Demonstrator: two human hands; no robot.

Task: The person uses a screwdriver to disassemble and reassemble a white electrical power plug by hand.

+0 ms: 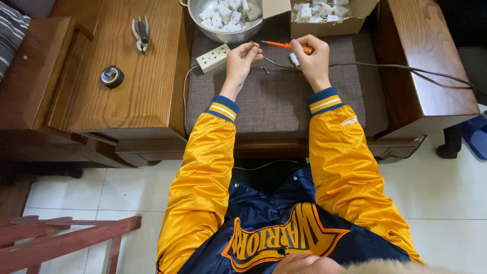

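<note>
My left hand (239, 61) pinches the bare end of a thin grey cable (385, 66) above the grey seat cushion (274, 101). My right hand (312, 61) grips the same cable a little further along, together with a small white part (293, 59). An orange-handled screwdriver (284, 45) lies just beyond my right fingers. A small dark screw (265, 70) rests on the cushion between my hands. A white socket block (213, 58) sits left of my left hand, with its own cord trailing down the cushion's edge.
A metal colander (223, 18) and a cardboard box (324, 15), both holding several white plastic parts, stand at the back. On the wooden side table (127, 76) lie pliers (140, 33) and a black tape roll (112, 76). A wooden armrest (416, 61) stands to the right.
</note>
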